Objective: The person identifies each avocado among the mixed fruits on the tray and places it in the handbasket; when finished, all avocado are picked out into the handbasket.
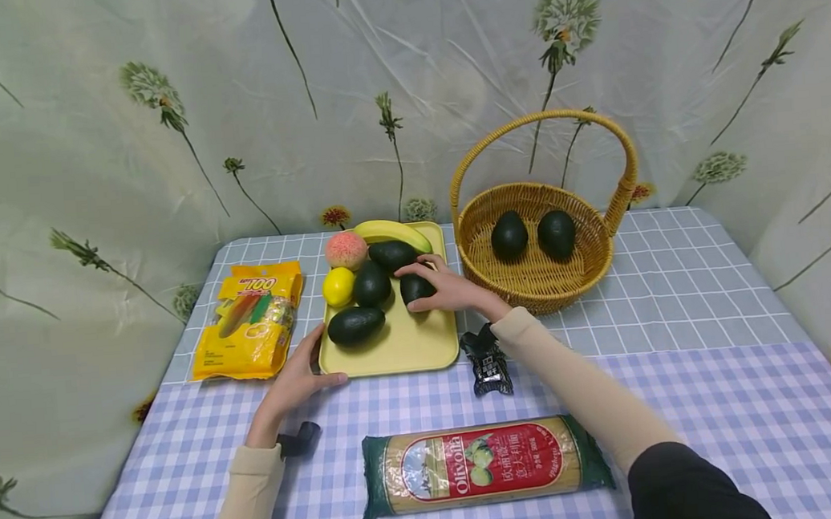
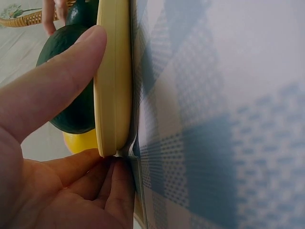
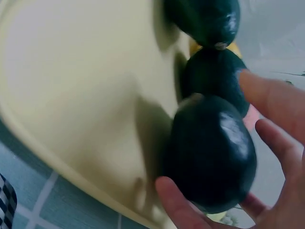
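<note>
The right hand (image 1: pixel 454 289) has its fingers around a dark green avocado (image 1: pixel 415 288) at the right of the yellow tray (image 1: pixel 394 361); the right wrist view shows fingertips on both sides of this avocado (image 3: pixel 212 152). At the tray's front left corner, the left hand (image 1: pixel 297 384) holds the edge, its thumb along the front and its fingers at the side. In the left wrist view, that hand (image 2: pixel 62 138) touches the tray rim (image 2: pixel 112 86). Also on the tray lie other avocados (image 1: pixel 357 326), a lemon (image 1: pixel 339 286), a peach (image 1: pixel 346 251) and a banana (image 1: pixel 392 233).
Right of the tray stands a wicker basket (image 1: pixel 540 287) with two avocados (image 1: pixel 509 236) inside and a tall handle. A yellow candy bag (image 1: pixel 249 323) lies left. Nearer are a small black packet (image 1: pixel 490 364) and a long pasta pack (image 1: pixel 484 464) under the right forearm's side.
</note>
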The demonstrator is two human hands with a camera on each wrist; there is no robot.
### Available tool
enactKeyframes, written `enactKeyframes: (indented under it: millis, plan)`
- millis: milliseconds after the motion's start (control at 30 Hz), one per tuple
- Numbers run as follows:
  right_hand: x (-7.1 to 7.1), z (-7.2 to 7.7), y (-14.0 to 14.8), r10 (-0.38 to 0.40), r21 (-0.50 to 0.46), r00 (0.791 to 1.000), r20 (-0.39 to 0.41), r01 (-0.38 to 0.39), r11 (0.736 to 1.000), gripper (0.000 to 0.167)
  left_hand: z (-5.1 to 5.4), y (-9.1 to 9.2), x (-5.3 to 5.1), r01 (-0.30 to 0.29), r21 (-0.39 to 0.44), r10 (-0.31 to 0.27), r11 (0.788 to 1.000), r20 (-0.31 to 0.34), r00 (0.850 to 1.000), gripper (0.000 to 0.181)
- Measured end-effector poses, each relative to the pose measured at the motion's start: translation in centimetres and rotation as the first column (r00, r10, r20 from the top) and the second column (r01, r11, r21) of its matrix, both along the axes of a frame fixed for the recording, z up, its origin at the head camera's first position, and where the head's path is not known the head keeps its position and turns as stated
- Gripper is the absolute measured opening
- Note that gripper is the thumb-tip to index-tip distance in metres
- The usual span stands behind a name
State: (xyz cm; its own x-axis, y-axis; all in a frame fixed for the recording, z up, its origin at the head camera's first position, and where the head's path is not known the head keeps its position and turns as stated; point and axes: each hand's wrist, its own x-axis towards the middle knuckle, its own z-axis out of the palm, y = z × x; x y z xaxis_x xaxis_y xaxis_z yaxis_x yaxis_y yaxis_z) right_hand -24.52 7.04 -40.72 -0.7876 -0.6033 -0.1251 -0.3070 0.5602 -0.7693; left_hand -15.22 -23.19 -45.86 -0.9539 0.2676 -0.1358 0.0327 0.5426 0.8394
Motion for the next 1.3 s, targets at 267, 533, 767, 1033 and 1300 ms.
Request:
enactKeyframes:
  millis: [267, 533, 767, 1033, 1300]
  plan:
    - [0.1, -0.5, -0.3, -0.071, -0.032, 0.997, -0.016, 0.070, 0.997, 0.043, 0.2, 0.1, 0.1, 0.002, -0.012, -0.002, 1.000, 0.001, 1.000, 0.099]
    - [0.7, 1.3, 1.3, -0.004, -0.188, 0.998, -0.063, -0.008, 0.982, 0.038, -0.1, 0.0, 0.1, 0.007, -0.007, -0.007, 1.000, -0.013, 1.000, 0.097]
    - [1.2, 4.0, 4.6, 0.049, -0.300, 0.997, -0.061, -0.065, 0.952, 0.046, -0.2, -0.1, 0.1, 0.009, 0.000, -0.009, 1.000, -0.018, 1.000, 0.097]
    - [0.9, 4.9, 10.5, -0.038, -0.309, 0.999, -0.003, 0.035, 0.950, 0.055, -0.3, -0.1, 0.0, 0.007, -0.011, -0.007, 1.000, 0.000, 1.000, 0.099]
    - [0.6, 3.9, 15.0, -0.180, -0.269, 0.980, 0.082, 0.195, 0.943, 0.059, -0.2, -0.1, 0.0, 0.011, -0.018, -0.012, 1.000, -0.011, 1.000, 0.097]
